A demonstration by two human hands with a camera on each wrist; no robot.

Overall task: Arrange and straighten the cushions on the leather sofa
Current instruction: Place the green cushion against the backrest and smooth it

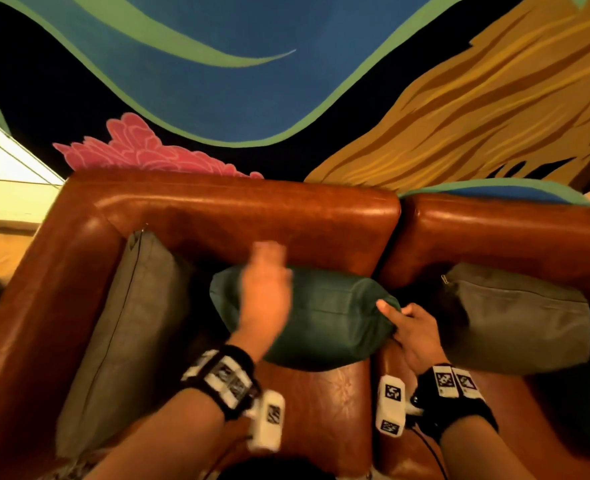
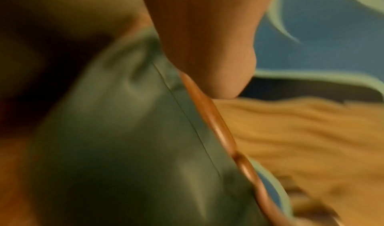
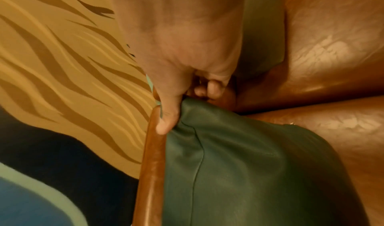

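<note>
Head view. Shows the green cushion slumped on the seat of the leather sofa, leaning on the backrest, between a grey cushion propped against the left arm and another grey cushion on the right seat. Finds the left grip blurred over the green cushion's left part, apparently flat and released, grasping nothing. Finds the right grip pinching the cushion's near right corner.

Left wrist view. Blurred; gives only the heel of the left grip above the green cushion, with the sofa's back edge just behind. Cannot settle the fingers here.

Right wrist view. Confirms the right grip clamped on the corner of the green cushion, thumb on top, fingers curled underneath, seam puckered at the pinch.

Probably plumping and squaring. To do it well:
- Anchor the corner firmly on the right while patting with the flat left palm.
- Pull the corner outward to smooth the puckered seam.
- Stand the cushion upright against the backrest, centred on its seat.
- Avoid dragging it into either grey neighbour.
</note>
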